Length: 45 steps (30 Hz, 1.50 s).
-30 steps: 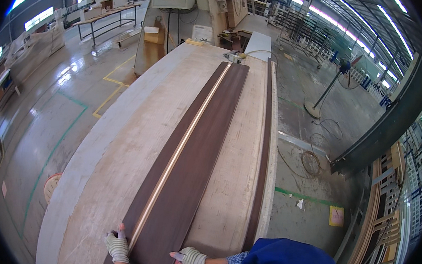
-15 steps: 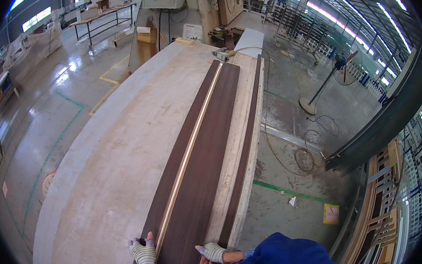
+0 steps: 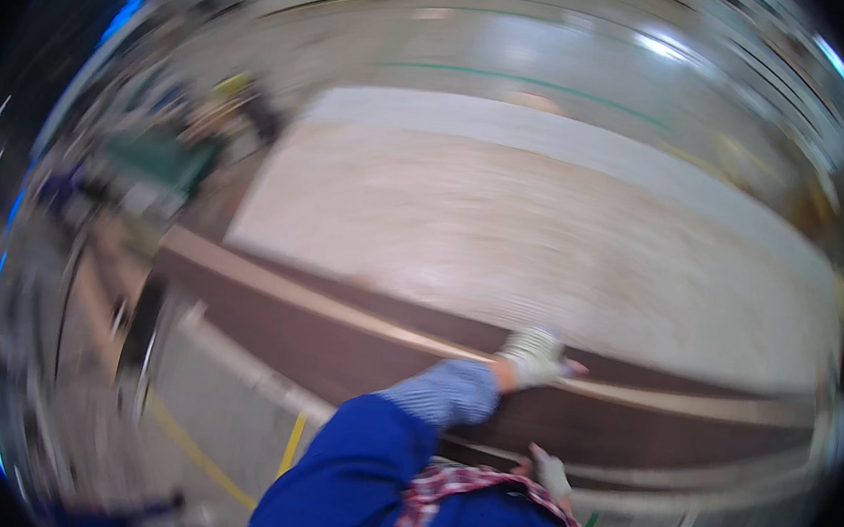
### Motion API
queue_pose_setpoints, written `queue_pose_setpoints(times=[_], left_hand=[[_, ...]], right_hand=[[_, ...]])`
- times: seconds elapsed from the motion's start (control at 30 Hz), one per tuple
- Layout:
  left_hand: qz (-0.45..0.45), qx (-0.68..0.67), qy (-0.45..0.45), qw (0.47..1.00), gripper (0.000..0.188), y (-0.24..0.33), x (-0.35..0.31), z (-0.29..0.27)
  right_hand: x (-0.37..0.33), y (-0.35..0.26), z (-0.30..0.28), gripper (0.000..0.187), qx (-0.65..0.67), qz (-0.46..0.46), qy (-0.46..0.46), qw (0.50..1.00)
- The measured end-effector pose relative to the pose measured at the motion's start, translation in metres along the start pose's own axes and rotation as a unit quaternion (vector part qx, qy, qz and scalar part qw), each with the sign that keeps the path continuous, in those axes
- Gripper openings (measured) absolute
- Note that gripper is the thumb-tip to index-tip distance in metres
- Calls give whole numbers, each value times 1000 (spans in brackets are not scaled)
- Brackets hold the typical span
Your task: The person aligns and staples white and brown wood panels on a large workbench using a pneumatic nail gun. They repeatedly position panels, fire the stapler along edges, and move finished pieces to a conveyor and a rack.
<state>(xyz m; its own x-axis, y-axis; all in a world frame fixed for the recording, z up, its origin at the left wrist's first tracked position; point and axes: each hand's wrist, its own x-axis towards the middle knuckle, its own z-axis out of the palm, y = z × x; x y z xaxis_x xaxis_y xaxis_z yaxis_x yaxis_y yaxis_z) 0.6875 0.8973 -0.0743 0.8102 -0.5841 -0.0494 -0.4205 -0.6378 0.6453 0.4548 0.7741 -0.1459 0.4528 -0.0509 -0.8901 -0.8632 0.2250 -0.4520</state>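
A long dark brown board (image 3: 618,428) lies along the near side of a large pale panel (image 3: 507,211), with a narrow light strip (image 3: 661,399) running along its length. My left hand (image 3: 532,358), in a pale knit glove with bare fingertips, rests on the board across the light strip, thumb stretched out to the right. Close to my body, my gloved right hand (image 3: 551,474) is at the board's near edge, fingers apart; its lower part is hidden by my clothing. Motion blurs the view, and the left hand's other fingers are hard to make out.
The board's left end (image 3: 182,248) sticks out past the pale panel over the floor. Blurred at the far left is a dark green object (image 3: 162,156) amid clutter. Yellow floor tape (image 3: 291,443) shows at the lower left.
My view has swung round to the left, so the board now runs across it instead of away from me. My left arm now reaches out over the board; both hands stay by it.
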Motion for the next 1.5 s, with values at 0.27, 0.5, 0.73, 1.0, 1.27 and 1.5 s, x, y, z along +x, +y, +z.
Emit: queue_pose_setpoints(times=[0.27,0.5,0.73,1.0,1.27,1.5], left_hand=[[73,20,165,983,52,-57,-164,-20],[-233,214,411,855,20,-266,-300,-161],[-457,323,235,795,46,-480,-376,-279],[-485,212,151,835,41,-503,-363,-299],[-299,-207,286,887,29,-523,-391,-358],[-336,-386,395,763,35,-511,-384,-362]], right_hand=[[-32,26,39,25,-236,-197,-58,950],[1,-14,193,23,-464,-541,-85,696],[18,-8,292,26,-595,-563,46,572],[25,3,326,31,-647,-525,103,544],[29,-23,326,52,-625,-415,-18,661],[-11,-80,330,49,-583,-298,-158,739]])
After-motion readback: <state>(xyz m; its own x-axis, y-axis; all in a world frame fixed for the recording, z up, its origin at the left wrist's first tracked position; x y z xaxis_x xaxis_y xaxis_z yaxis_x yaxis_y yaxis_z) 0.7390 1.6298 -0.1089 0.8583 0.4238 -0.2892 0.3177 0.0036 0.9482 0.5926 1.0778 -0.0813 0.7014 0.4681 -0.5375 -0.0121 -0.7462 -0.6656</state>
